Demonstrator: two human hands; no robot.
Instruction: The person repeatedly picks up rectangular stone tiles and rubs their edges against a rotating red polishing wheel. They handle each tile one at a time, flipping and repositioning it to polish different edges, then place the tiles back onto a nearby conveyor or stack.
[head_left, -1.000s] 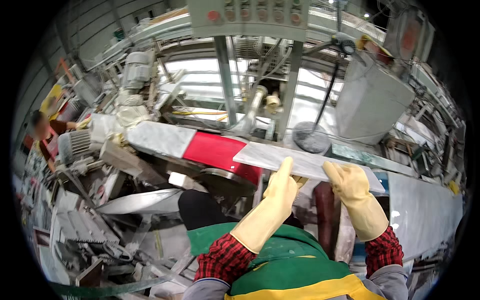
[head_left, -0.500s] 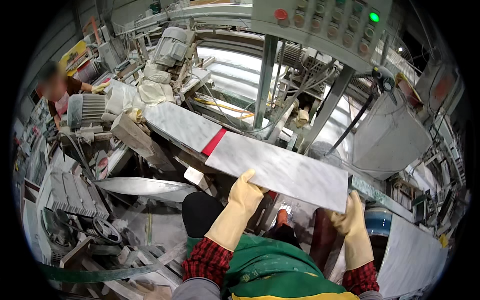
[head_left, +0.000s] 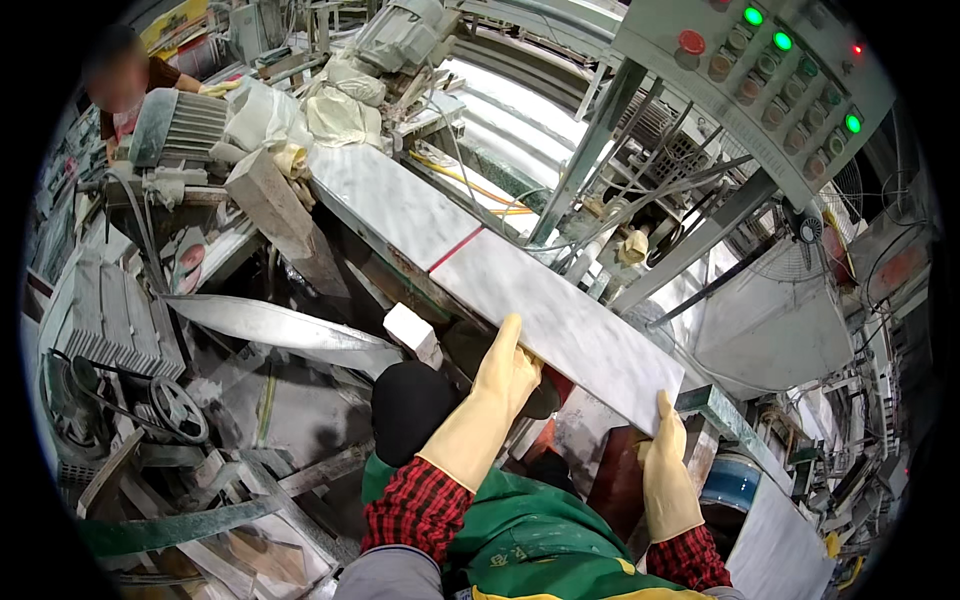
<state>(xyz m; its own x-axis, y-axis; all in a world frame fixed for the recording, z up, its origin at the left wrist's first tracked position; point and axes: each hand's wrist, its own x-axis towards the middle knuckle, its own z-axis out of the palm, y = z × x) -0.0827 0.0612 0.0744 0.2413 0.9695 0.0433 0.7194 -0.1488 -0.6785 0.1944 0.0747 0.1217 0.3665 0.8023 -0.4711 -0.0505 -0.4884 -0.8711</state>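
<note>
Fingers (head_left: 526,370) of both hands (head_left: 498,388) (head_left: 666,485) grip a slab (head_left: 565,318), contents of the blue drum (head_left: 730,484) unclear.

A red belt (head_left: 456,249) bears a far marbled slab (head_left: 392,203) and, beside it, a near marbled slab (head_left: 560,315).

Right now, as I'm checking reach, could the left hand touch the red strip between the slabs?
Probably yes: the red strip lies uncovered nearby, though the left hand holds the nearer slab.

Control panel (head_left: 752,75) (lit), ribbed motor (head_left: 172,130); fan (head_left: 809,229)
</note>
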